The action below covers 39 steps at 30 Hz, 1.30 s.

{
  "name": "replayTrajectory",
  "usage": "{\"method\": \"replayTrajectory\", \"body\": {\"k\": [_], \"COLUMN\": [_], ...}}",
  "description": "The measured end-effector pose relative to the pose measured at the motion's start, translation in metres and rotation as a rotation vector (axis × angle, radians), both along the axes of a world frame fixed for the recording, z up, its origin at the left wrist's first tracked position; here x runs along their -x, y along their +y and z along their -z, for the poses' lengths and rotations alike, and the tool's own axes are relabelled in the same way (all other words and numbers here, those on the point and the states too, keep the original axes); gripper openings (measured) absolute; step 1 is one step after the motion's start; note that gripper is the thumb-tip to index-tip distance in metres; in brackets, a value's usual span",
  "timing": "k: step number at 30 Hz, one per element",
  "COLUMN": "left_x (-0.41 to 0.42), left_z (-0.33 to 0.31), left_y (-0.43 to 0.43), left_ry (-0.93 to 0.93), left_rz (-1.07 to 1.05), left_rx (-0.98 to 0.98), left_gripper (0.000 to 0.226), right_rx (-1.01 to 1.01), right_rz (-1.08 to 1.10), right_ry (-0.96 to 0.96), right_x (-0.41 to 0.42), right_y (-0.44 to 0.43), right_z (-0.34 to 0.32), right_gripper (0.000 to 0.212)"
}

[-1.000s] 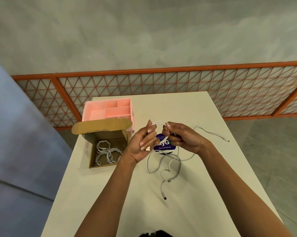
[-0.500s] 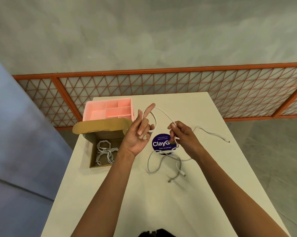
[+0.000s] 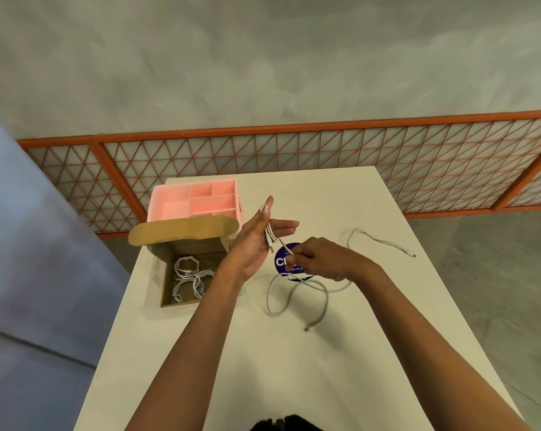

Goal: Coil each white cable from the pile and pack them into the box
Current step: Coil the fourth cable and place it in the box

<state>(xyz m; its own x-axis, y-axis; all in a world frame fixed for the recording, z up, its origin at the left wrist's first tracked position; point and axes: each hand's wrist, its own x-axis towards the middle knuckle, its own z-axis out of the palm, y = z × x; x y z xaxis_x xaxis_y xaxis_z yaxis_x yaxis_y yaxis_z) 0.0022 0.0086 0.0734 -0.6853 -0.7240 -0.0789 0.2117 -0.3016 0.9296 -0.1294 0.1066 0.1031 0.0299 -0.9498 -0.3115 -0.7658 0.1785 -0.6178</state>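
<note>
A person's left grip (image 3: 252, 244) is standing released above a white counter (image 3: 294, 368), fingers straight and pointing up, with folded strands of a thin white cable (image 3: 271, 237) lying across the palm. The right grip (image 3: 322, 259) is pinching that cable just beside it, over a round purple sticker (image 3: 281, 263). The cable's remainder is looping loosely on the counter. At left, an open brown cardboard box (image 3: 166, 275) is holding coiled white cables (image 3: 188, 275). A pink divided plastic tray (image 3: 197, 202) is sitting behind it.
</note>
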Motion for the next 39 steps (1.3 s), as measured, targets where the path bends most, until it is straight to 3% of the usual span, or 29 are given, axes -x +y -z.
{"method": "replayTrajectory", "body": {"k": [9,13,18,22,25,29,32,36,39], "left_x": [0.002,0.006,0.004,-0.001,-0.006,-0.014,-0.017,-0.02,-0.018], "left_z": [0.008,0.016,0.007,0.006,0.008,0.003,0.002,0.007,0.008], "left_y": [0.003,0.004,0.013,0.015,0.016,0.019,0.019,0.015,0.013], "left_ry": [-0.139,-0.362,-0.511,-0.539,-0.409,-0.125,-0.007,0.185,0.403], "left_rz": [0.035,0.008,0.148,0.292,0.409,0.568,0.587,0.525,0.64], "left_rx": [0.067,0.237,0.397,0.334,0.194,-0.053,-0.164,-0.367,-0.451], "left_gripper": [0.049,0.046,0.044,0.049,0.051,0.045,0.047,0.038,0.031], "right_rx": [-0.04,-0.084,-0.038,0.03,0.164,0.333,0.422,0.494,0.49], "right_rz": [-0.049,-0.133,-0.108,-0.045,0.038,0.123,0.158,0.177,0.15], "right_ry": [0.162,0.13,0.171,0.188,0.067,-0.171,-0.274,-0.316,-0.257], "right_x": [0.006,0.001,0.008,0.018,0.03,0.039,0.041,0.043,0.042], "right_y": [-0.001,0.002,0.0,-0.002,-0.005,-0.009,-0.011,-0.009,-0.006], "right_z": [-0.022,-0.041,-0.054,-0.065,-0.07,-0.067,-0.059,-0.042,-0.029], "right_gripper": [0.028,0.026,0.027,0.018,0.012,0.02,0.019,0.018,0.014]}}
